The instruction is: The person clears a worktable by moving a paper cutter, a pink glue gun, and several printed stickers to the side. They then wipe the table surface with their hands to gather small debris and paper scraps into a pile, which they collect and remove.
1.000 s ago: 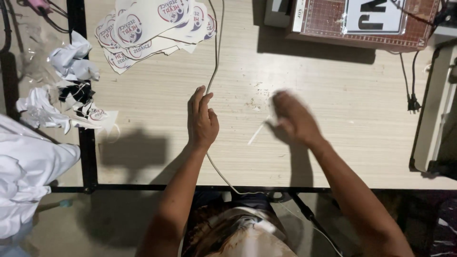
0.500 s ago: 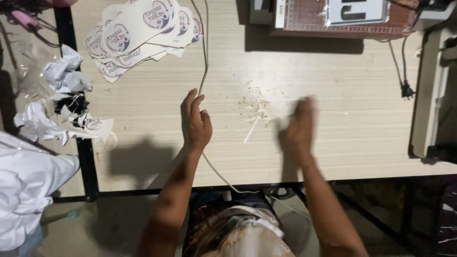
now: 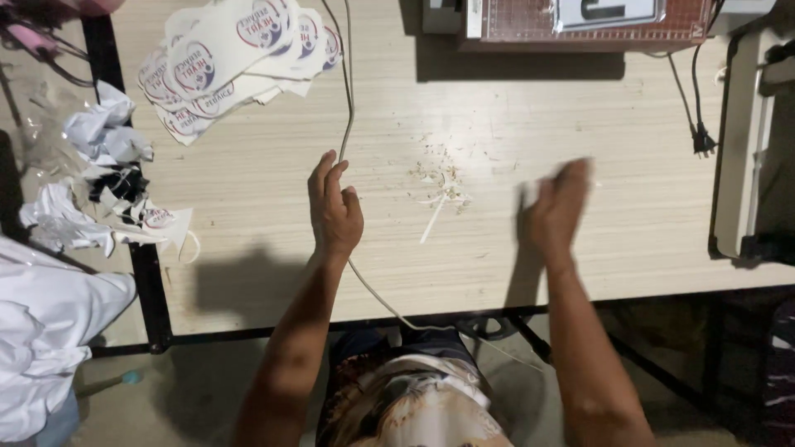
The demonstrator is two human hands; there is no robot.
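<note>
My left hand (image 3: pixel 334 209) rests palm down on the pale wooden table (image 3: pixel 248 248), lying over a thin white cord (image 3: pixel 346 108) that runs from the far edge toward me and off the near edge. My right hand (image 3: pixel 556 211) is blurred, held edge-on just above the table with fingers together and nothing in it. Between the hands lies a small heap of paper scraps and crumbs (image 3: pixel 440 186) with one thin white strip.
A pile of white printed stickers (image 3: pixel 232 58) lies at the far left. Crumpled paper offcuts (image 3: pixel 99 182) sit at the left edge. A reddish cutting mat (image 3: pixel 580 21) is at the far side, a black plug (image 3: pixel 702 141) and a white machine (image 3: pixel 745 149) at the right.
My right hand has moved to the right, away from the scraps, and turned on edge. The left hand stays on the cord. The camera has tilted a little.
</note>
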